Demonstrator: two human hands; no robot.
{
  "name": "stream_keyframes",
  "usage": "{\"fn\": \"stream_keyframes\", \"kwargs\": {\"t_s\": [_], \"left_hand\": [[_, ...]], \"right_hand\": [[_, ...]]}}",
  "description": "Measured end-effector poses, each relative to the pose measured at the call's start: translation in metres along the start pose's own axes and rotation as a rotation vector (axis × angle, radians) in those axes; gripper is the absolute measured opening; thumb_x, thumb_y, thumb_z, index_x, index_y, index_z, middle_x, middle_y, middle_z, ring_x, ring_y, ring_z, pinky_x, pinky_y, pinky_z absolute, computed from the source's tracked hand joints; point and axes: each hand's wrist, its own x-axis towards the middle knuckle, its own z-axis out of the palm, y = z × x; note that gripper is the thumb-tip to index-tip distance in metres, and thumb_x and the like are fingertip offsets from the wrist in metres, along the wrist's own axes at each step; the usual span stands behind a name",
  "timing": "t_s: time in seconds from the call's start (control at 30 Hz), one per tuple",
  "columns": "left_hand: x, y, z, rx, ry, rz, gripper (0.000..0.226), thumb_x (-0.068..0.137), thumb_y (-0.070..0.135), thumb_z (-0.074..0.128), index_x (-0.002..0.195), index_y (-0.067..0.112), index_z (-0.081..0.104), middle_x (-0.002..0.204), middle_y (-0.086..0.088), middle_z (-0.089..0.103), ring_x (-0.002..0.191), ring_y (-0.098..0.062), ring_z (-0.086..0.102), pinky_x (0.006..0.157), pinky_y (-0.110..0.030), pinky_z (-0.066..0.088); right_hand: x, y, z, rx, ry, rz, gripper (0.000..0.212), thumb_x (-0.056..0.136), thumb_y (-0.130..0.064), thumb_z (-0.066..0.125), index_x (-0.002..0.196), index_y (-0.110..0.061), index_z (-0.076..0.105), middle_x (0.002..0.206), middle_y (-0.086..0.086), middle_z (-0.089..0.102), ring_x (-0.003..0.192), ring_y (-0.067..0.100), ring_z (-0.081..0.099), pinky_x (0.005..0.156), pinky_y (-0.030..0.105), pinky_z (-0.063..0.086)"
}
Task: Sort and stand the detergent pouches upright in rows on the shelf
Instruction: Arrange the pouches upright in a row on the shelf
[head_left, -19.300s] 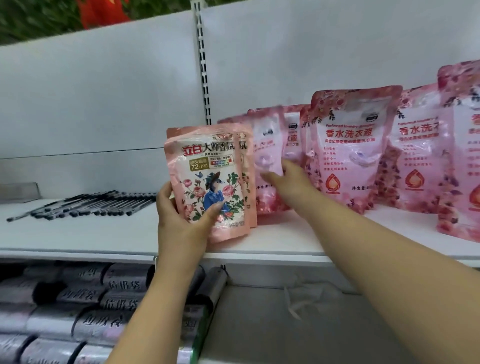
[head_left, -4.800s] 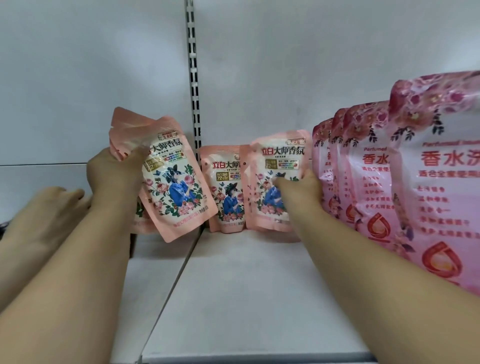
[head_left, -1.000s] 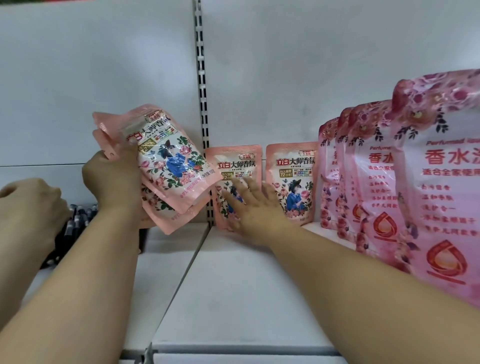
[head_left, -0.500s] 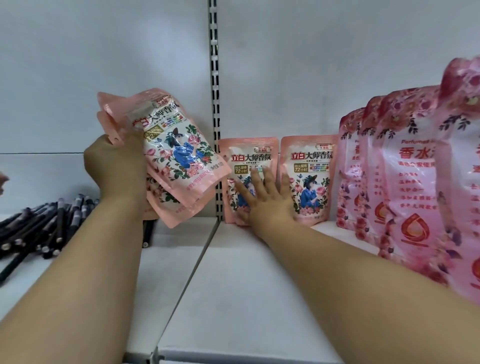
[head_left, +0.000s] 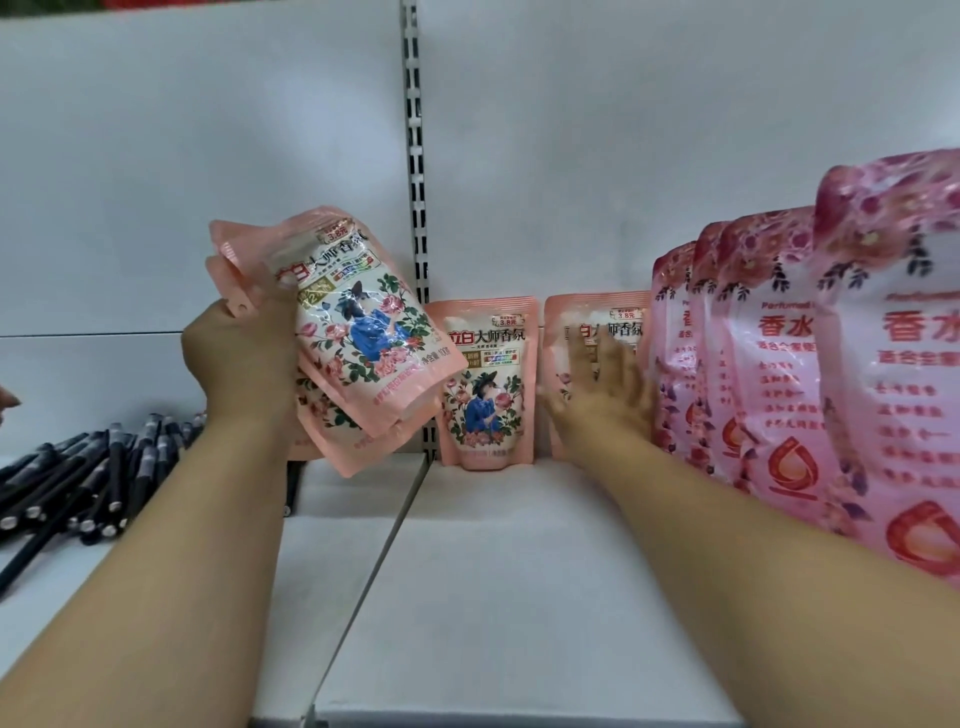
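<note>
Small pouches going up against the back of the shelf (head_left: 519, 571)

My left hand (head_left: 244, 364) grips a tilted stack of pouches (head_left: 363, 338) (tag reads 3.8元); my right hand (head_left: 602, 405), fingers spread and blurred, lies flat on one standing pouch (head_left: 592, 332) beside another (head_left: 485, 384), left of the big 香水 bags (head_left: 769, 353).

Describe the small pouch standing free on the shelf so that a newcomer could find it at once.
Start at the slotted upright in the white back wall. Just right of its foot stands a small floral pouch, upright against the wall. Unlike its twin behind the right hand, or the stack in the left hand, nothing touches it.
</note>
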Motion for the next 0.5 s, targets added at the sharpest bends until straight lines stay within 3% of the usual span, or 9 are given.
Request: {"fn": "stream_keyframes", "kwargs": {"t_s": [0.2,0.4,0.5], "left_hand": [[-0.0069,-0.0014,0.0028,0.045,-0.052,0.009,0.032,0.077,0.039,0.068,0.058,0.02,0.051,0.065,0.005,0.054,0.069,-0.017,0.051,0.066,-0.029,0.041],[-0.0071,0.0029,0.0069,0.04,-0.074,0.021,0.03,0.079,0.037,0.068,0.058,0.021,0.052,0.064,0.006,0.055,0.06,-0.011,0.05,0.063,-0.027,0.041],[-0.0093,0.0028,0.0075,0.065,-0.079,0.034,0.033,0.08,0.038,0.066,0.057,0.02,0.049,0.063,0.004,0.053,0.06,-0.012,0.048,0.06,-0.026,0.039]], "right_hand": [[0.0057,0.0082,0.0104,-0.081,-0.066,0.015,0.063,0.096,-0.051,0.02,0.14,-0.037,-0.024,0.147,0.008,-0.037,0.136,0.027,-0.031,0.11,0.048,-0.016],[0.0086,0.0034,0.0098,-0.225,-0.013,0.059,0.058,0.096,-0.053,0.01,0.14,-0.037,-0.025,0.151,0.007,-0.029,0.14,0.029,-0.022,0.109,0.056,-0.01],[0.0062,0.0065,0.0082,-0.237,0.004,0.086,0.061,0.097,-0.05,0.015,0.142,-0.033,-0.023,0.152,0.007,-0.026,0.141,0.028,-0.019,0.11,0.055,-0.009]]}}
